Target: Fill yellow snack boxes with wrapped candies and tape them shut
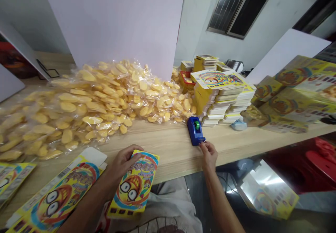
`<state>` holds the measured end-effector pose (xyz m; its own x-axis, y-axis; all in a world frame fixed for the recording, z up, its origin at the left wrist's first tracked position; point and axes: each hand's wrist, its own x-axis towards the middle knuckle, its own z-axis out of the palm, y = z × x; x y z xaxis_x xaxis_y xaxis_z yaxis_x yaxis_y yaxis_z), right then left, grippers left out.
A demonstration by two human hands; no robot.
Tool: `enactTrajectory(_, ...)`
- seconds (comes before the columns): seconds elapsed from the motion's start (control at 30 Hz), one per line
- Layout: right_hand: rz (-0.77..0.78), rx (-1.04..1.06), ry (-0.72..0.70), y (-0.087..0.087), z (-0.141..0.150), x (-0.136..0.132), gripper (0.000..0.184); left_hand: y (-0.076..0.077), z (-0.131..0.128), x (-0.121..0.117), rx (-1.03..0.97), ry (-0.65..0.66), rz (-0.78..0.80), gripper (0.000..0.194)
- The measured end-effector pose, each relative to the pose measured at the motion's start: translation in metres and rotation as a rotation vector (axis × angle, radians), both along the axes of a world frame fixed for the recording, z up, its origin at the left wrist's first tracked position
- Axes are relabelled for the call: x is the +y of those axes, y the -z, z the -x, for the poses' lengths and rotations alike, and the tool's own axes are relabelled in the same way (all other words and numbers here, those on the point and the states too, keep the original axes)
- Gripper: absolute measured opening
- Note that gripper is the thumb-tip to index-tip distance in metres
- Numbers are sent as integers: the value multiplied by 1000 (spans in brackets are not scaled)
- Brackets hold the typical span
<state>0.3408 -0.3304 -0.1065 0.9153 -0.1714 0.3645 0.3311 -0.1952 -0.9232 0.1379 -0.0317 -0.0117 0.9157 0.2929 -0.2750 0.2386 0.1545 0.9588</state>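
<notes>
My left hand [123,166] is closed around the upper left edge of a yellow printed carton [136,187], held tilted over my lap at the table's front edge. A blue tape dispenser [194,131] with a small green-cored roll stands on the wooden table. At its near end, the fingers of my right hand [209,152] are pinched together by the cutting edge. Whatever tape lies between those fingertips is too small to make out. Under my left forearm lies another yellow carton [65,194] with an open white end flap.
A wide heap of bagged yellow pieces [99,103] covers the table's left and back. Stacks of flat printed cartons [223,96] and a red basket [187,82] stand behind the dispenser. Larger yellow boxes [294,93] are piled right. An open box [267,194] sits below the table.
</notes>
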Motion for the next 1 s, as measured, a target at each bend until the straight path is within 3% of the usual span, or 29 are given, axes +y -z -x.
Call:
enactTrajectory(0.3,1,130,-72,8,-2,-11,34,9,-29,-5,-70,300,-130,29)
enactTrajectory(0.43,0,213,-153,-3,10,-14,33,14,-38,-6,-98,395,-173,27)
enactTrajectory(0.5,14,265,-366,-21,22,-4,30,14,-41,-6,-156,456,-213,26)
enactTrajectory(0.67,333,321,-1283,-87,46,57,21,5,-51,-10,-178,658,-249,22)
enactTrajectory(0.73,457,286,-1479,-102,49,81,18,2,-52,-11,-189,699,-284,18)
enactTrajectory(0.83,603,199,-1507,-105,54,103,18,-1,-49,-13,-199,710,-262,15)
enactTrajectory(0.93,669,192,-1370,-97,63,108,24,0,-43,-12,-193,661,-189,18)
enactTrajectory(1.0,611,262,-1274,-93,69,108,27,-1,-38,-10,-199,634,-159,21)
